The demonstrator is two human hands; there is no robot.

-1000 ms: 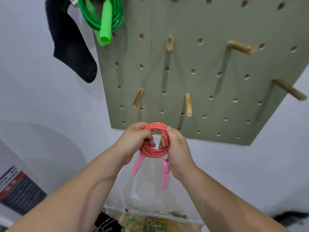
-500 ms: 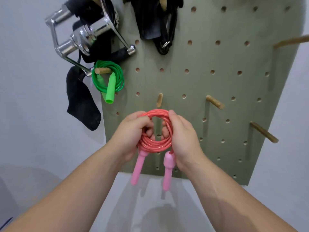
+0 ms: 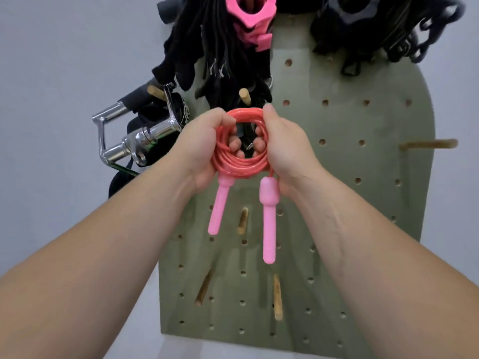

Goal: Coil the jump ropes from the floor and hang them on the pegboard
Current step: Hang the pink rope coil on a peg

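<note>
A coiled pink jump rope (image 3: 239, 165) hangs between both hands in front of the green pegboard (image 3: 350, 193). My left hand (image 3: 201, 149) grips the coil's left side, fingers curled through the loop. My right hand (image 3: 286, 149) grips the right side the same way. Two pink handles (image 3: 268, 224) dangle below the coil. A wooden peg (image 3: 245, 96) sticks out just above the top of the coil, apart from it.
Black gloves and straps (image 3: 215, 47) and a pink collar (image 3: 250, 19) hang above the peg. A chrome handle attachment (image 3: 134, 141) hangs at the left. Bare pegs stick out at the right (image 3: 427, 145) and lower down (image 3: 242, 224).
Both hands have raised the coiled rope up the board toward a higher peg. The view has tilted upward; the green rope is hidden now.
</note>
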